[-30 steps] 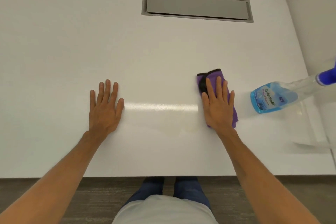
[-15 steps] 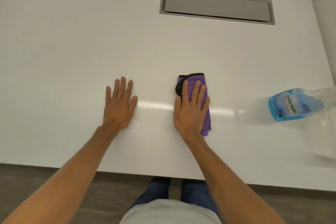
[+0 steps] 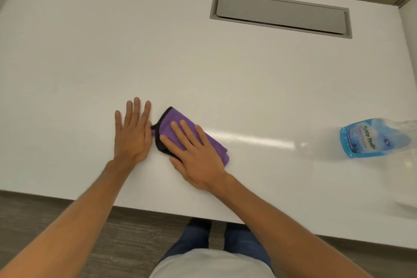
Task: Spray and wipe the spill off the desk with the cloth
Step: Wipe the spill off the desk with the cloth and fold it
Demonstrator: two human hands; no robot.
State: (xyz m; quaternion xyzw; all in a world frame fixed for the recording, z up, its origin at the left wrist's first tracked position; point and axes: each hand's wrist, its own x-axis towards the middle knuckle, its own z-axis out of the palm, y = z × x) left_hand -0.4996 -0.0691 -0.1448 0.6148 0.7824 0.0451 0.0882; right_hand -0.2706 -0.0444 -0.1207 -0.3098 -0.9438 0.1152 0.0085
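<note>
A folded purple cloth point(image 3: 217, 145) with a black edge lies on the white desk point(image 3: 203, 63), near its front edge. My right hand point(image 3: 196, 156) presses flat on top of the cloth, fingers spread and angled to the upper left. My left hand point(image 3: 132, 135) rests palm down on the desk just left of the cloth, its thumb side touching the cloth's corner. A clear spray bottle point(image 3: 365, 140) of blue cleaner stands at the right edge; its top is out of view. A shiny streak point(image 3: 259, 139) runs on the desk between the cloth and the bottle.
A grey cable-tray cover point(image 3: 279, 13) is set into the desk at the back right. A white partition wall point(image 3: 409, 52) bounds the right side. The desk's front edge runs just below my forearms, with my legs and dark floor beneath.
My right hand has slid the cloth leftward along the desk, from near the bottle until it meets my left hand. The left hand has stayed flat on the desk.
</note>
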